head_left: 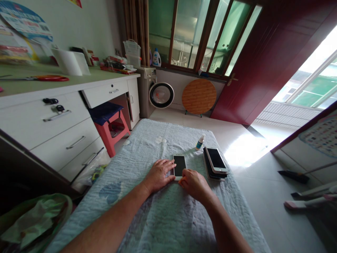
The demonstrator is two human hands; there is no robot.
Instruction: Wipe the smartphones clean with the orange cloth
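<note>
A white smartphone with a dark screen lies face up on the cloth-covered table. My left hand is spread beside it, fingertips and thumb touching its left edge. At the phone's lower right corner, my right hand is closed, its fingers curled down near the bottom edge. A small orange bit shows under those fingers; what they hold, if anything, is hidden. To the right is a stack of phones, a white-framed one on top. A small spray bottle with a dark blue label stands behind the stack.
The quilted cloth has some wrinkles. A white desk with drawers runs along the left, a red stool partly under it. Beyond are an open-doored washing machine and a folded round table. A bin is at lower left.
</note>
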